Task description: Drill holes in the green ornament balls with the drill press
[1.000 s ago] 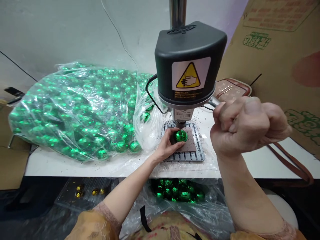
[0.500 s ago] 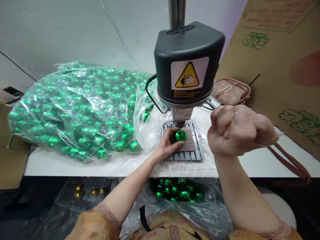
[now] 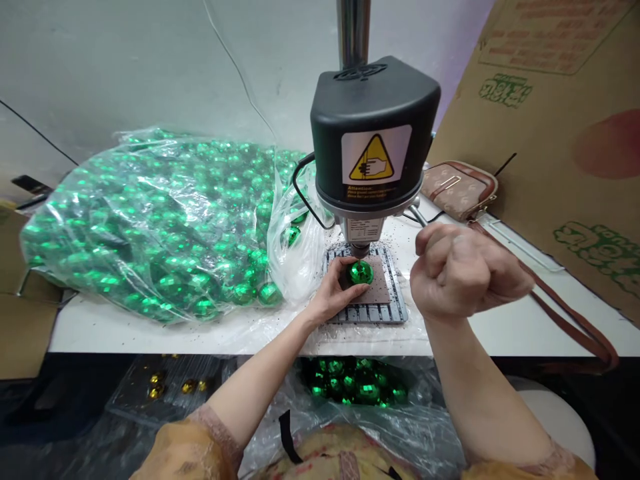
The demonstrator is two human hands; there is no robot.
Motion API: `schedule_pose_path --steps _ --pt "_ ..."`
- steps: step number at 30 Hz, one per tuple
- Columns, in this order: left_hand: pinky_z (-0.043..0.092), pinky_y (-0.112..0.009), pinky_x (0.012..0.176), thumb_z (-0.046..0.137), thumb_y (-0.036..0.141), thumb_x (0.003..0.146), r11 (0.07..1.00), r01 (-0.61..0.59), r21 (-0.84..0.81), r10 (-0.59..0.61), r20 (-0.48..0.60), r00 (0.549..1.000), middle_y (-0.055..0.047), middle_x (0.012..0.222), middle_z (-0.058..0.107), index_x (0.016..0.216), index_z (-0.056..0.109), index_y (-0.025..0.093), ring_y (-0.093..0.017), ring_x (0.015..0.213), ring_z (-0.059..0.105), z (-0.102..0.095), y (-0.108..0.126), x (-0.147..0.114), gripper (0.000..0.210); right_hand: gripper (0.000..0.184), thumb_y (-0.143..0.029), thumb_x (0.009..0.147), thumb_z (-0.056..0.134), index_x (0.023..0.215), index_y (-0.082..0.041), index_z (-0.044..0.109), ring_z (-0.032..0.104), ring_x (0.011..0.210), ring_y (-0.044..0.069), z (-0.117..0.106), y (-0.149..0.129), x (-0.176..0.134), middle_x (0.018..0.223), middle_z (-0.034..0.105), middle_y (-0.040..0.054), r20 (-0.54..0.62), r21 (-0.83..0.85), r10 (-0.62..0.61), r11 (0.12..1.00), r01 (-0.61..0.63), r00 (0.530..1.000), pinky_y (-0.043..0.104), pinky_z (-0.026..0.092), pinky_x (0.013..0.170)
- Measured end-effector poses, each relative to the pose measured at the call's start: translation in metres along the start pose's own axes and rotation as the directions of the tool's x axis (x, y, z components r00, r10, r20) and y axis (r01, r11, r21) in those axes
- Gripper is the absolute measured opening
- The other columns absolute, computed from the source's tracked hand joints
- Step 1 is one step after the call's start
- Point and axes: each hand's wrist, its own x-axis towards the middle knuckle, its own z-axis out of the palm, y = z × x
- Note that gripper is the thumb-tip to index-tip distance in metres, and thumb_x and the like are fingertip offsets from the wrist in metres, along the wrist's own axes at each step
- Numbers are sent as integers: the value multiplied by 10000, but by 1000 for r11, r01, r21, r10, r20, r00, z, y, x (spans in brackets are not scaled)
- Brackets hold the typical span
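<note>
My left hand (image 3: 336,293) curls thumb and fingers around a shiny green faceted ball (image 3: 361,272), which rests on the slotted metal base plate (image 3: 370,315) of a drill press. Directly above it, the chuck (image 3: 359,251) of the black drill press head (image 3: 375,133) reaches down to the ball's top; the exact contact is too small to make out. My right hand (image 3: 467,272) is closed in a fist around the end of the metal feed lever (image 3: 419,216), whose far part is hidden by the fingers.
A large clear plastic bag (image 3: 150,220) of green balls fills the table's left side. Below the table edge lie more green balls (image 3: 355,381) in plastic and several gold balls (image 3: 187,386). A patterned handbag (image 3: 457,190) and a tall cardboard box (image 3: 560,147) stand right.
The drill press head has come down slightly. My right hand has moved a little down and left with the lever. My left hand and the ball stay in place.
</note>
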Motion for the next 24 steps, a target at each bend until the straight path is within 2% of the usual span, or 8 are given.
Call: schedule_pose_path --steps 5,7,9,12,15,19,21,24 --pt "526 -431 994 876 522 805 997 -10 75 16 -85 996 -79 1161 684 1215 590 226 -259 1096 663 4 11 -2 582 443 -176 889 620 553 -207 332 311 396 47 23 -5 40 438 311 -85 -94 -74 264 960 -271 960 277 315 430" --pt "538 -440 963 853 494 831 977 -54 208 93 -184 978 -81 1138 685 1185 598 232 -263 1068 669 7 19 -16 509 445 -194 886 630 555 -215 333 320 391 45 29 -7 53 436 323 -85 -66 -74 330 939 -335 942 277 280 421" --pt "553 -443 918 830 465 857 913 -156 376 241 -190 952 -89 1121 686 1178 597 246 -273 1052 677 10 26 -42 453 441 -200 907 606 569 -216 324 341 406 36 32 -9 58 450 320 -85 -48 -84 351 932 -354 935 265 283 439" --pt "564 -402 790 789 452 895 709 -478 519 476 148 867 -111 1106 708 1236 594 260 -265 968 695 14 26 -95 438 434 -222 944 575 589 -212 326 366 445 23 31 -13 57 474 339 -81 -31 -115 362 925 -363 932 259 321 494" --pt "541 -376 681 746 464 924 463 -704 539 481 514 710 -143 1056 735 1237 616 206 -251 849 682 14 17 -142 426 431 -234 947 583 582 -212 353 353 454 21 29 -13 53 478 349 -79 -39 -111 357 927 -359 933 271 328 517" --pt "590 -383 752 746 515 920 435 -768 469 426 645 635 -150 1104 756 1250 613 214 -269 938 712 -3 7 -152 466 433 -257 932 622 564 -224 396 348 412 49 28 -8 53 459 367 -80 -60 -99 341 933 -346 938 300 307 463" --pt "602 -393 819 694 445 966 499 -745 443 483 572 663 -123 1105 760 1274 608 257 -268 992 722 -22 11 -125 370 439 -264 919 644 552 -229 405 342 393 65 27 -5 53 449 367 -80 -63 -81 327 940 -331 943 317 294 435" --pt "585 -419 914 494 215 1036 616 -477 627 412 260 874 -114 1095 742 1267 636 263 -262 1037 713 -63 27 -50 275 447 -263 907 659 532 -227 420 347 388 78 25 -2 52 447 370 -73 -62 -71 312 946 -316 948 329 303 426"
